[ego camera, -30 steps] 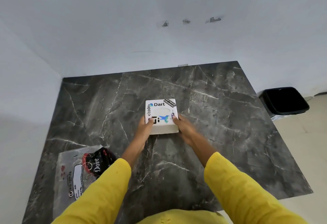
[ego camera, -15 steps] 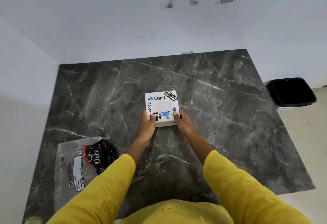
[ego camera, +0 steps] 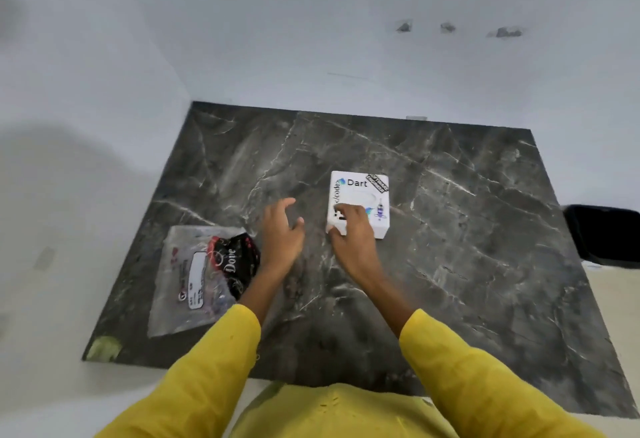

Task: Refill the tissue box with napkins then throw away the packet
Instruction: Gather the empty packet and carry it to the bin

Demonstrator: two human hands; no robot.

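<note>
A white tissue box (ego camera: 362,192) with stickers on its lid sits near the middle of the dark marble table (ego camera: 450,247). My right hand (ego camera: 353,237) rests on the box's near left corner, fingers curled over its top and side. My left hand (ego camera: 282,233) hovers off the box to its left, fingers spread and holding nothing. A clear plastic napkin packet (ego camera: 194,278) with a black Dove label lies flat at the table's near left.
A black bin (ego camera: 606,233) stands on the floor past the table's right edge. White walls border the table at the back and left. A greenish scrap (ego camera: 104,347) marks the near left corner.
My left hand has let go of the tissue box and moved left toward the packet. My right hand stays on the box. The camera view has swung left.
</note>
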